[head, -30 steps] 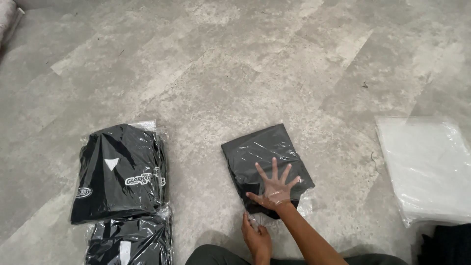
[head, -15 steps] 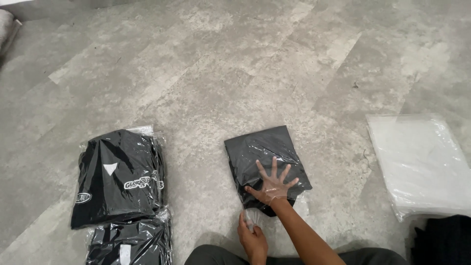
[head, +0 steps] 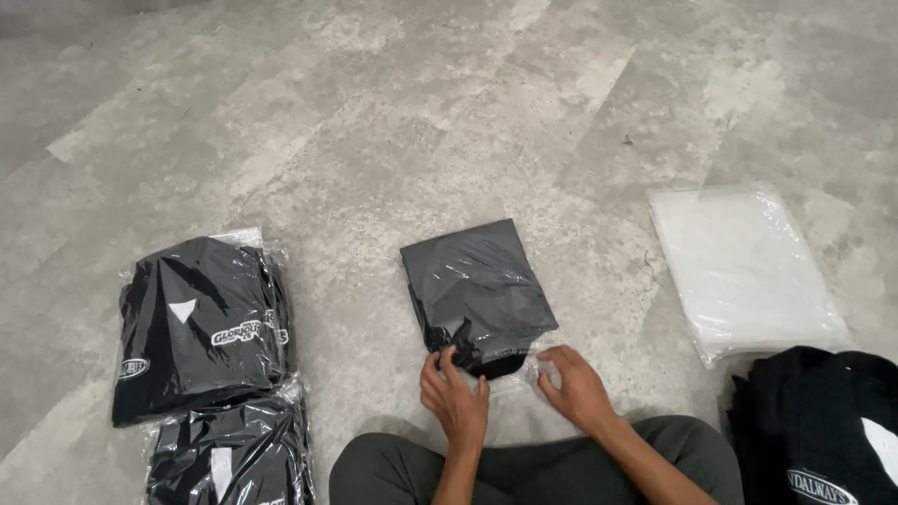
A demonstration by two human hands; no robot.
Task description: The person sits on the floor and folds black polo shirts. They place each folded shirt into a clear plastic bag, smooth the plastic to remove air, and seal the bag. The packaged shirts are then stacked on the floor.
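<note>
The folded black garment in its clear plastic bag (head: 477,292) lay flat on the grey floor (head: 374,112), roughly central and just ahead of the person's knees, its near edge at the hands. The left hand (head: 456,397) was curled, its fingertips pinching the bunched black fabric and film at the near left corner of the package. The right hand (head: 574,385) was spread and half open, fingers resting on the loose transparent flap at the near right corner; whether it gripped the flap or merely pressed it could not be told. The package was judged light and soft, with no stiffness of its own, so it would sag if lifted by one edge. The film appeared glossy and creased, hence likely slippery and prone to sliding over the cloth inside. Best purchase was judged to be at the open near end, with fabric and film pinched together, or flat-handed under both sides. Towards the left edge of the floor in view lay two bagged black garments (head: 201,323); to the right, a stack of empty clear bags (head: 748,266) and, near it, an unbagged black pile (head: 823,421).
</note>
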